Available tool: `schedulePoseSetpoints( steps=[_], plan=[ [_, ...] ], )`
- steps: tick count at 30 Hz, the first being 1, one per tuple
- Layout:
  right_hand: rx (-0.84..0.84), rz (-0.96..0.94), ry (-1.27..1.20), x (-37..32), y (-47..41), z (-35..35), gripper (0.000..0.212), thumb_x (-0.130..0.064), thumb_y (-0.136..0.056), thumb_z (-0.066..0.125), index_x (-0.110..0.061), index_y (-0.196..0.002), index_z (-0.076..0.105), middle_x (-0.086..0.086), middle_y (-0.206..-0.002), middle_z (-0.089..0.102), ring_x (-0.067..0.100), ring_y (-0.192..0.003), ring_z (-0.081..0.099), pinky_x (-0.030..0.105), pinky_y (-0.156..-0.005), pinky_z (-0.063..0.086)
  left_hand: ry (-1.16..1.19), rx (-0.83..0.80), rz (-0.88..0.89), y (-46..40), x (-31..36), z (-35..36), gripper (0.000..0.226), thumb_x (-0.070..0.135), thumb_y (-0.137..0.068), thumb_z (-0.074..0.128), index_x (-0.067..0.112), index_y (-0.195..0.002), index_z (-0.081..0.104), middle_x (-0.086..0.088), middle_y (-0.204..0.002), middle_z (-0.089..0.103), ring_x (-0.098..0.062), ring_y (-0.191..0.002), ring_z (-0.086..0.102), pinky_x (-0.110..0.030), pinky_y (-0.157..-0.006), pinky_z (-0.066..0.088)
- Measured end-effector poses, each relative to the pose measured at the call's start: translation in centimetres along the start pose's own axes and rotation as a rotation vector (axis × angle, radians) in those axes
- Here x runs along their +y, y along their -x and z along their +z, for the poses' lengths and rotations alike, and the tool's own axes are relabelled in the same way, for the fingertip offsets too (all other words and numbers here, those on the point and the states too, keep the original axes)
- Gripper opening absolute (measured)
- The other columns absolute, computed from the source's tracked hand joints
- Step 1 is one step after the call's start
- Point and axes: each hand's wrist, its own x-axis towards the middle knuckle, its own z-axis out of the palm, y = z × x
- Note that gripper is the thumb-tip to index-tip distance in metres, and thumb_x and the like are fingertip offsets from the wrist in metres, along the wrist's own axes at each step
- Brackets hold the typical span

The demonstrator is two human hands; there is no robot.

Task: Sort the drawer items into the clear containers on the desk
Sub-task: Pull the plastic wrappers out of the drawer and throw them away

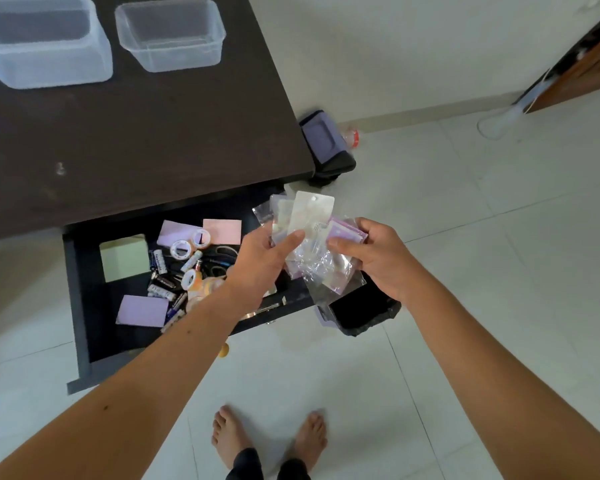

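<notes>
We hold a bundle of small plastic packets (312, 244) above the open drawer's (94, 306) right end, our left hand (260, 261) and right hand (371, 258) both pinching it. Batteries (161, 282), tape rolls (181, 249) and sticky notes (123, 258) lie inside; two clear containers (170, 32) stand on the desk (136, 143).

Bare desk (146, 140) between open drawer (84, 306) and containers (170, 32).

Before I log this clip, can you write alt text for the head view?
Both hands, left hand and right hand, hold a bunch of clear plastic packets above an open dark drawer holding batteries, tape rolls and sticky notes. Two empty clear containers sit on the dark desk.
</notes>
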Motion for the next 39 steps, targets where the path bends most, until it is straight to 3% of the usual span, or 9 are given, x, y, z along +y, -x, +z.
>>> schedulePoseSetpoints(
  steps=[3,7,12,16,21,27,32,36,39],
  plan=[
    [0.020,0.003,-0.054,0.7,0.6,-2.5,0.029,-0.004,-0.089,0.081,-0.003,-0.117,0.072,0.002,-0.093,0.078,0.013,-0.080,0.074,0.026,-0.070,0.058,-0.020,0.005,-0.017,-0.4,-0.6,2.8,0.028,0.026,-0.100,0.070,0.011,-0.123,0.072,-0.006,-0.110,0.080,-0.025,-0.101,0.077,-0.047,-0.097,0.059],
    [0.052,0.009,-0.113,2.4,1.2,-5.6,0.028,-0.005,-0.088,0.082,-0.010,-0.115,0.075,0.003,-0.095,0.078,0.012,-0.077,0.071,0.025,-0.070,0.056,-0.044,-0.016,-0.049,-0.9,-1.7,6.4,0.023,0.025,-0.101,0.068,0.009,-0.115,0.073,-0.012,-0.106,0.080,-0.032,-0.100,0.077,-0.053,-0.098,0.059],
    [0.079,0.050,-0.203,4.9,1.4,-9.1,0.032,-0.001,-0.087,0.080,-0.007,-0.118,0.073,0.010,-0.107,0.079,0.027,-0.096,0.076,0.043,-0.086,0.061,-0.183,-0.002,-0.061,-1.9,-3.5,9.7,0.027,0.038,-0.096,0.072,0.014,-0.109,0.075,-0.015,-0.104,0.079,-0.035,-0.098,0.076,-0.054,-0.093,0.061],
    [0.099,0.085,-0.306,6.6,1.2,-10.9,0.037,0.002,-0.086,0.079,-0.009,-0.120,0.071,0.008,-0.105,0.078,0.026,-0.094,0.076,0.040,-0.076,0.062,-0.276,-0.012,-0.056,-3.1,-3.9,12.0,0.022,0.032,-0.098,0.071,0.015,-0.111,0.074,-0.012,-0.103,0.078,-0.027,-0.095,0.075,-0.041,-0.085,0.063],
    [0.133,0.092,-0.386,8.2,0.9,-13.0,0.040,0.005,-0.081,0.080,-0.011,-0.117,0.074,0.008,-0.107,0.078,0.028,-0.098,0.076,0.051,-0.089,0.060,-0.259,-0.019,-0.104,-4.0,-5.4,14.7,0.017,0.029,-0.101,0.068,0.018,-0.114,0.070,0.005,-0.087,0.072,-0.012,-0.078,0.069,-0.024,-0.067,0.053],
    [0.180,0.103,-0.335,11.4,-0.2,-14.9,0.038,0.012,-0.082,0.080,-0.014,-0.109,0.075,0.004,-0.097,0.080,0.022,-0.087,0.077,0.035,-0.069,0.063,-0.151,0.066,-0.215,-5.2,-9.5,16.8,0.034,0.030,-0.092,0.079,0.017,-0.120,0.066,-0.002,-0.109,0.079,-0.022,-0.100,0.077,-0.047,-0.094,0.062],
    [0.236,0.154,-0.313,14.7,-1.5,-15.4,0.043,0.008,-0.077,0.086,-0.005,-0.116,0.074,0.010,-0.103,0.080,0.028,-0.092,0.078,0.039,-0.073,0.063,-0.096,0.162,-0.268,-6.0,-13.1,17.4,0.035,0.032,-0.089,0.082,0.023,-0.115,0.061,0.000,-0.109,0.078,-0.022,-0.105,0.075,-0.050,-0.097,0.060],
    [0.252,0.199,-0.286,16.4,-2.5,-15.0,0.047,0.003,-0.077,0.089,-0.001,-0.119,0.070,0.011,-0.101,0.078,0.028,-0.080,0.076,0.030,-0.050,0.056,-0.150,0.216,-0.282,-7.1,-15.4,17.4,0.036,0.048,-0.080,0.081,0.025,-0.105,0.070,-0.004,-0.105,0.077,-0.025,-0.102,0.075,-0.049,-0.094,0.061],
    [0.262,0.204,-0.298,18.0,-3.8,-15.0,0.049,0.004,-0.075,0.090,-0.001,-0.119,0.069,0.015,-0.108,0.079,0.030,-0.089,0.077,0.034,-0.063,0.061,-0.190,0.235,-0.280,-8.1,-16.8,17.3,0.047,0.059,-0.071,0.077,0.026,-0.105,0.073,-0.005,-0.105,0.077,-0.025,-0.102,0.074,-0.048,-0.095,0.061]
  ],
)
